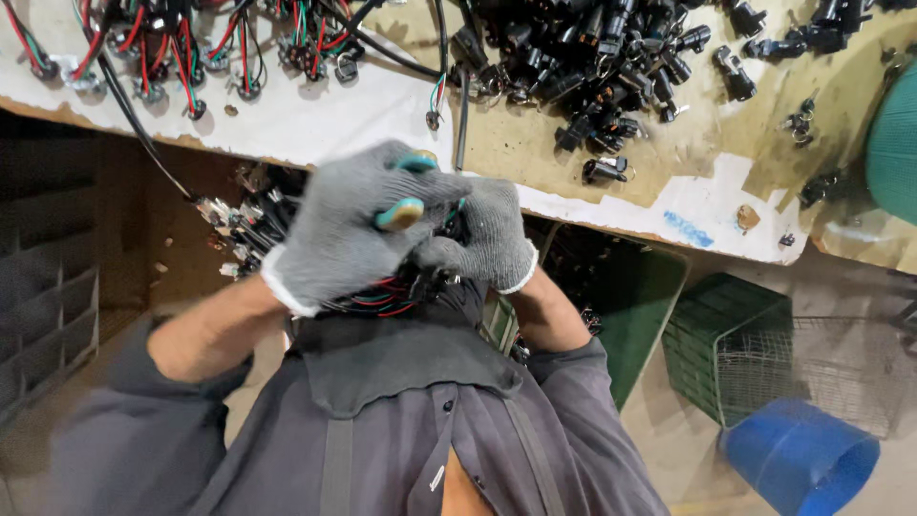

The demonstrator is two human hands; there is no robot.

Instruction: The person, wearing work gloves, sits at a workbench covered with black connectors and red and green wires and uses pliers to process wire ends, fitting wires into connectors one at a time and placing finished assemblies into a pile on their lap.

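**Head view: two gloved hands hold a tool and a bunch of wires**

The head view looks down at a person in a grey shirt. Both hands wear grey knit gloves and sit close together, just below the edge of the tabletop (287,119).

The left hand (349,225) is closed around a tool with teal handles (401,212). One handle end pokes out of the fist, and another shows near the top of the glove. The working end of the tool is hidden, so its kind is hard to tell.

The right hand (487,239) is closed too. It grips a bunch of wires (387,296) with black, red and green strands. The wires hang under both hands, in front of the person's chest. The two gloves touch each other.

On the tabletop, at the top left, lie more wires with round ends (172,57), in red, green and black. At the top middle sits a big pile of small black parts (592,67). One black part (605,170) lies alone near the edge of the tabletop, just past the right hand.

Below the tabletop, on the right, stands a green crate (712,330). Beside it is a wire basket (831,368), and a blue bucket (798,459) lies near that. A dark green round thing (893,143) shows at the right edge.
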